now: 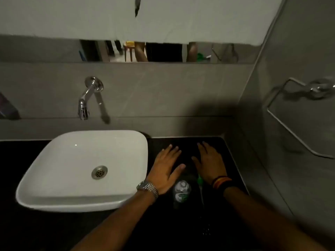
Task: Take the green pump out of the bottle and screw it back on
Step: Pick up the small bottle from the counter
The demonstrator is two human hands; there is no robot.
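Plainly nothing gripped yet. Black countertop (226,147) beside white basin (81,169), kept bare as working room. Left hand (166,169) and right hand (210,163) flat, fingers spread, empty, flanking the soap bottle (181,191), probably readying a steadying hold. Green pump (200,181) just beside the right wrist; whether seated in the bottle, unclear.

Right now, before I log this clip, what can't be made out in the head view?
- Whether the green pump is screwed into the bottle: dim, blurred.
- Bottle label text: too small.
- Palms of the left hand and right hand: flat, facing down.
- Dark object on the ledge: cut off by the left edge.
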